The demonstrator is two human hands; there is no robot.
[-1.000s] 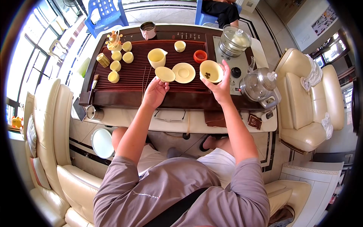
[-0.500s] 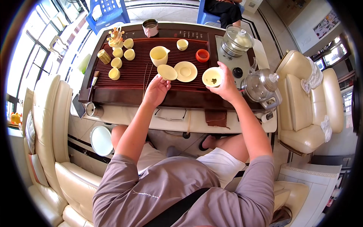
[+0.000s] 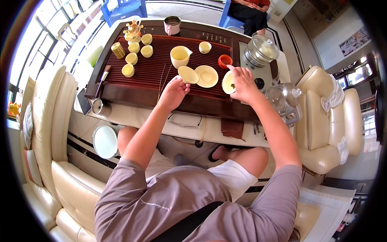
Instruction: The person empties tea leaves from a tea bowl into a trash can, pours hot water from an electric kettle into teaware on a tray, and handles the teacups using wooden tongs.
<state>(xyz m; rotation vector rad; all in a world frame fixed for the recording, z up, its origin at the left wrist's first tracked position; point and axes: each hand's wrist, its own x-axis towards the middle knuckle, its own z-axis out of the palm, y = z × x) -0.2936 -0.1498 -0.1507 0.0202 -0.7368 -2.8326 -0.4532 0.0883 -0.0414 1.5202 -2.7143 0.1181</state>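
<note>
The saucer (image 3: 212,83) lay on the slatted tray (image 3: 159,45) on the desk (image 3: 83,93). Farthest left of the saucer was a brush (image 3: 104,76), then a gold canister (image 3: 118,50), a cluster of small yellow cups (image 3: 128,70) and, on the cluster's far side, an orange-and-white figurine (image 3: 133,30). Beyond the saucer and to its left stood a pink mug (image 3: 172,27). The left hand (image 3: 174,93), left of the saucer on the near side, was closed narrowly on a pale yellow lid (image 3: 188,75). The lid was tilted just beside the saucer's left edge; whether they touched, I cannot tell. The pitcher (image 3: 180,57) stood left of the saucer and slightly beyond it. Past the saucer's far edge was a single cup (image 3: 205,47). To its right were a yellow bowl (image 3: 227,83) with dark leaves inside, tilted in the curved grip of the right hand (image 3: 243,85), and, farther back, a red cup (image 3: 225,61). Well right of the saucer stood a glass pot (image 3: 261,50) and a glass kettle (image 3: 281,97).
</note>
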